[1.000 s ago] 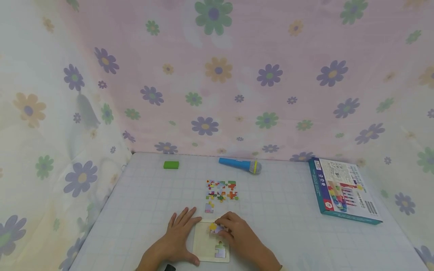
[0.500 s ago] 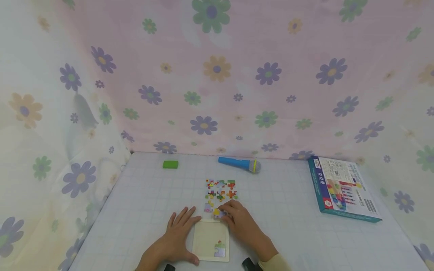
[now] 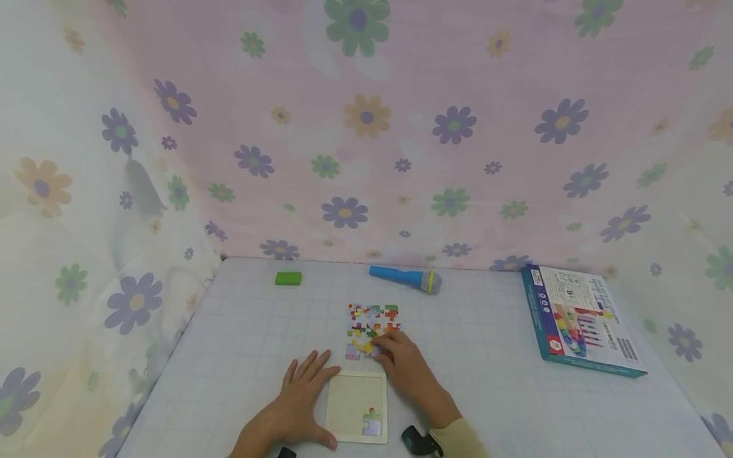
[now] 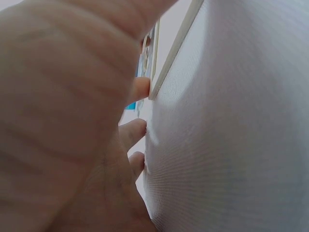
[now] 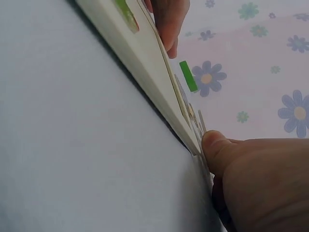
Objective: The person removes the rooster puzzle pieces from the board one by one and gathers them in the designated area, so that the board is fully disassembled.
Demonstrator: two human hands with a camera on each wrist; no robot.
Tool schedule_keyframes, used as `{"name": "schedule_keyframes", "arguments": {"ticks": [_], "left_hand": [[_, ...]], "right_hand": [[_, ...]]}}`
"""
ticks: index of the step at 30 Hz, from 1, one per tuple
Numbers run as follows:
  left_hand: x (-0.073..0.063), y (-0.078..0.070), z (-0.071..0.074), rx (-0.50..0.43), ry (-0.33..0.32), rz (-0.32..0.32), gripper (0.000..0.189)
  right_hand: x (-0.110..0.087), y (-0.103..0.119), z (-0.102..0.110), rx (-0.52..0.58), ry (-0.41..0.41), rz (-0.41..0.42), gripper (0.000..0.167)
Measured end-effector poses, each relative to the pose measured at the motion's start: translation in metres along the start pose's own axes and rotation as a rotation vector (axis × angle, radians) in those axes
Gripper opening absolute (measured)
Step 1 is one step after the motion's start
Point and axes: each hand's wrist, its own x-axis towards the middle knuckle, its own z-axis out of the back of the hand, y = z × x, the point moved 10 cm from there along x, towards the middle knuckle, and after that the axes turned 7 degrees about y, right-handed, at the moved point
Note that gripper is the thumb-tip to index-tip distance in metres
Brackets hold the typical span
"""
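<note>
In the head view my left hand (image 3: 294, 404) lies with fingers spread along the left side of a shallow wooden puzzle tray (image 3: 346, 401), thumb at its lower left corner. One jigsaw piece (image 3: 372, 424) sits in the tray's lower right corner. Beyond the tray, my right hand (image 3: 411, 372) pinches a yellow and lilac jigsaw piece (image 3: 368, 349) at the bottom row of a laid-out group of jigsaw pieces (image 3: 373, 312). The fingers partly cover that piece and its neighbours. In the right wrist view the right thumb (image 5: 216, 142) is down near the tray corner.
A blue toy microphone (image 3: 401, 275) and a green block (image 3: 288, 278) lie near the table's back edge. To the right is a flat printed box (image 3: 584, 321). Flowered cloth (image 3: 366, 159) hangs behind and at both sides. A black wrist device (image 3: 420, 441) shows by the right sleeve.
My right hand has carried the yellow and lilac jigsaw piece from over the tray away to the bottom row of the laid-out pieces. The left hand has stayed at the tray.
</note>
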Motion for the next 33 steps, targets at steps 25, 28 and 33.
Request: {"name": "schedule_keyframes", "arguments": {"ticks": [25,28,33], "left_hand": [[0.0007,0.0015,-0.0008,-0.002,0.002,0.009,0.119],[0.0007,0.0011,-0.0005,-0.003,0.002,0.009,0.119],[0.0004,0.0003,-0.0006,-0.008,0.006,0.008,0.119]], "right_hand": [[0.0020,-0.0028,-0.0005,0.015,-0.033,-0.006,0.024],[0.0022,-0.0030,-0.0001,0.032,-0.034,-0.011,0.023],[0.0018,-0.0049,-0.0013,0.045,-0.013,-0.039,0.024]]}}
